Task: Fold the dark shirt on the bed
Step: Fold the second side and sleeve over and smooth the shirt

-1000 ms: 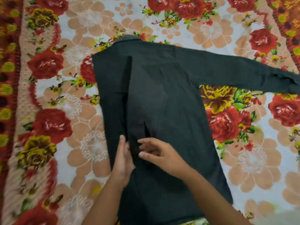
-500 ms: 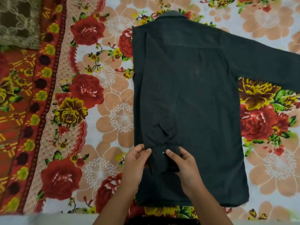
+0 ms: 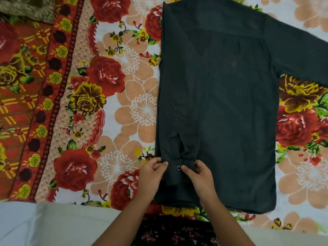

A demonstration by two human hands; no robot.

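Observation:
The dark shirt (image 3: 230, 107) lies flat, back side up, on the flowered bedsheet (image 3: 124, 107). Its left side and sleeve are folded inward, and the sleeve runs down to a cuff (image 3: 179, 174) with a small round button near the hem. My left hand (image 3: 150, 176) pinches the cuff's left edge. My right hand (image 3: 197, 176) pinches its right side, thumb next to the button. The other sleeve (image 3: 301, 55) stretches out to the right and leaves the frame.
A red patterned border (image 3: 35, 103) of the sheet runs down the left. An olive lace cloth (image 3: 26, 8) lies at the top left corner. A white surface (image 3: 44, 226) and dark flowered fabric (image 3: 174, 231) sit at the near edge.
The view has shifted so the shirt sits further right and up. My hands went from flat on the folded sleeve to pinching its cuff near the hem.

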